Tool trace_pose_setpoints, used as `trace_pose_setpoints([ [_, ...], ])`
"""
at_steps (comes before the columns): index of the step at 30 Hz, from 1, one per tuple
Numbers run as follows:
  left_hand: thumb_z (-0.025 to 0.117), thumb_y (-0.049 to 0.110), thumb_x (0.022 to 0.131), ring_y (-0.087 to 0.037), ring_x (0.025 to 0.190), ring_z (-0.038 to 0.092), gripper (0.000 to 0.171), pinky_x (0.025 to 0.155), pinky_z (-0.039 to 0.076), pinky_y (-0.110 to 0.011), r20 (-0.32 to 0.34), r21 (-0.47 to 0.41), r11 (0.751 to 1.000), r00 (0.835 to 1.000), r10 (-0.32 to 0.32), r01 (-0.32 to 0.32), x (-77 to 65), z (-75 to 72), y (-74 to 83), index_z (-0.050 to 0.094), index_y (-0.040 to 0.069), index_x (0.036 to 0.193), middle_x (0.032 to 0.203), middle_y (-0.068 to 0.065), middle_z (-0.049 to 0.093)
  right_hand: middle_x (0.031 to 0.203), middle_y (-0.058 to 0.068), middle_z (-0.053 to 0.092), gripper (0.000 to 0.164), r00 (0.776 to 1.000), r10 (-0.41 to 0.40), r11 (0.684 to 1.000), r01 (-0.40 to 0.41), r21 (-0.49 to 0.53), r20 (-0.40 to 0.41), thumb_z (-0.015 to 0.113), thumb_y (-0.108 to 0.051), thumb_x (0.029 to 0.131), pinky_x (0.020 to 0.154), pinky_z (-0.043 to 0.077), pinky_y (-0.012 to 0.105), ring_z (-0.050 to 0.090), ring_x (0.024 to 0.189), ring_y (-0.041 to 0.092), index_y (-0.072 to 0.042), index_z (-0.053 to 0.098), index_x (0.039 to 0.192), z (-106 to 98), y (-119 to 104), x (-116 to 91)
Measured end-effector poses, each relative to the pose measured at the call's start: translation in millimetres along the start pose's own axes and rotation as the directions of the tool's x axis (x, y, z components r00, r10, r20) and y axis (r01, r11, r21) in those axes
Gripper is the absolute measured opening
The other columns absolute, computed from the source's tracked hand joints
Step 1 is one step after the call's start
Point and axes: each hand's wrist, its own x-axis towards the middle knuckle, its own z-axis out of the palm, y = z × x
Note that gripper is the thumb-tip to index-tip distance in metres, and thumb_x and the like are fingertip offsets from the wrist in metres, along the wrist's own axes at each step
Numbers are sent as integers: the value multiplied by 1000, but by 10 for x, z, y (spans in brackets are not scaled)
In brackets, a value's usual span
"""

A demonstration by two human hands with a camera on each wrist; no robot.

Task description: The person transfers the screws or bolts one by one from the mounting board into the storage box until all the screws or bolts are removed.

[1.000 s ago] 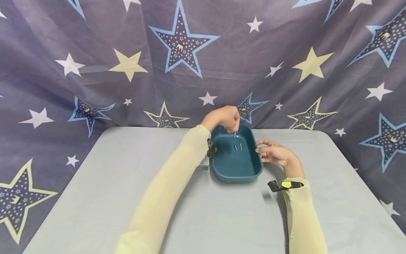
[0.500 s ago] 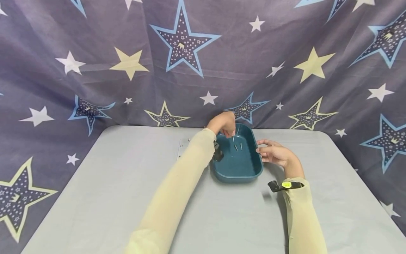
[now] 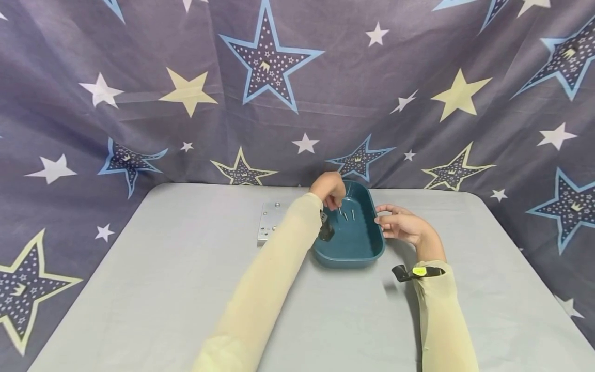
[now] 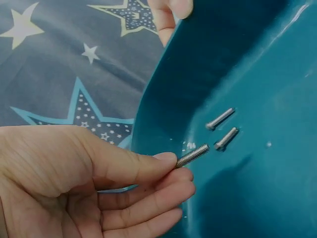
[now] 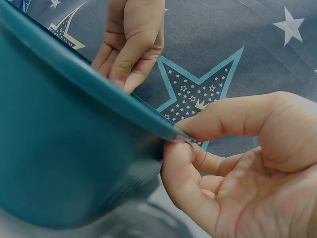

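My left hand [image 3: 331, 190] pinches a threaded metal screw [image 4: 193, 155] between thumb and forefinger, low inside the far left part of a teal plastic bin [image 3: 348, 258]. Two more screws lie on the bin's floor beside it: a longer screw [image 4: 221, 119] and a shorter screw [image 4: 227, 139]. On the bin's right side, my right hand [image 3: 401, 224] grips the rim, thumb on one face and fingertips on the other, as the right wrist view shows. The head of the pinched screw is hidden by the fingers.
A silvery metal block [image 3: 267, 222] with several small screws in its top stands left of the bin, partly covered by the left sleeve [image 3: 269, 279]. The grey table [image 3: 139, 289] ends at a star-patterned cloth [image 3: 186, 144] behind.
My left hand has come down and slightly left and nearer, carrying the screw toward the bin's floor. More of the metal block shows. The right hand has stayed on the rim.
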Motion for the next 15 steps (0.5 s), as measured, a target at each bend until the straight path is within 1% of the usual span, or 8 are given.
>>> trace_pose_setpoints([
  [4,70,4,91,-17,79,77,10,68,61,-27,-25,2,999,999,-36,36,53,69,1,76,-1,97,80,-8,77,80,-6,63,26,1000,-2,1000,2,0,3,43,7,97,66,54,22,61,67,4,-7,37,119,-3,0,-4],
  [6,71,4,90,-17,78,77,12,67,61,-26,-38,1,998,998,-55,55,89,108,-2,75,-2,100,79,-7,78,80,-6,63,26,1000,-1,1000,1,-4,2,43,6,97,66,54,22,62,67,4,-7,37,119,-3,1,-3],
  [9,73,4,89,-16,76,78,19,65,61,-25,-50,0,997,996,-79,79,148,168,-7,74,-3,107,76,-6,77,80,-6,63,26,1000,0,1000,0,-9,-1,44,6,97,66,54,22,61,67,4,-7,37,119,-6,2,-1],
  [13,74,2,88,-16,68,76,29,60,60,-25,-85,-31,994,991,-104,101,239,251,-16,69,-4,116,72,-7,76,80,-6,63,26,1000,0,1000,0,-10,-4,44,6,97,66,54,22,61,67,4,-7,37,119,-3,-2,-3],
  [15,73,0,86,-16,68,76,32,57,59,-25,-107,-40,993,987,-118,114,294,293,-29,67,-4,118,74,-8,76,80,-6,64,27,1000,-1,1000,1,-11,-5,44,6,97,66,54,22,61,68,4,-7,38,119,0,-2,-4],
])
